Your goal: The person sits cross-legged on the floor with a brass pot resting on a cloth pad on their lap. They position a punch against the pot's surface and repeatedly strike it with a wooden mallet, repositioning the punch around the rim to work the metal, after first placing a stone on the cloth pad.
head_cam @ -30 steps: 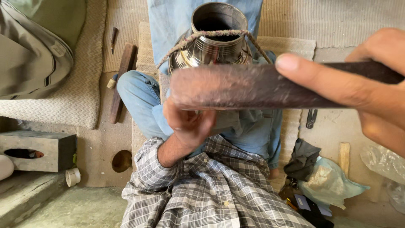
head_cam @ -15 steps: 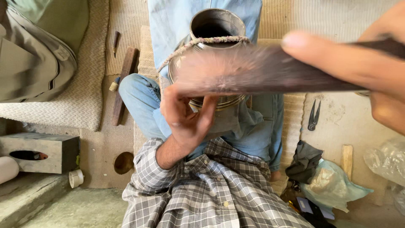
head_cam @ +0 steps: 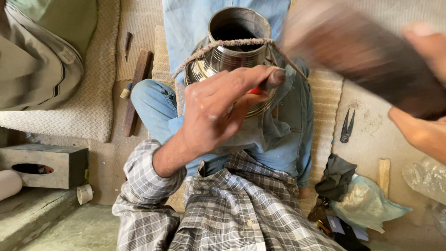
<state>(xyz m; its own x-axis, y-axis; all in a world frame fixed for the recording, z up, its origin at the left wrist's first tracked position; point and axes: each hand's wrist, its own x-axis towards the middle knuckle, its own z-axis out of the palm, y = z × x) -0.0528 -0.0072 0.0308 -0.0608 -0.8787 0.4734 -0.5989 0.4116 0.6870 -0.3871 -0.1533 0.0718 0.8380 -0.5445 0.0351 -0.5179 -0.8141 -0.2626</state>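
One steel pot (head_cam: 232, 51), left hand (head_cam: 218, 111), right hand (head_cam: 418, 125), one dark mallet (head_cam: 367, 60).

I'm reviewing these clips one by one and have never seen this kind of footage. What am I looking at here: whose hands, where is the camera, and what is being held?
There is no machine here: the camera sits on a person's head and looks down at their own lap and two bare hands. They sit on the floor in jeans and a checked shirt, with a shiny metal pot resting between the legs and a cord looped round its neck. The left hand pinches a thin tool with a red part against the pot. The right hand grips a long dark bar, blurred by motion. Beside them lie woven mats, a wooden stick, small pincers and a plastic bag.
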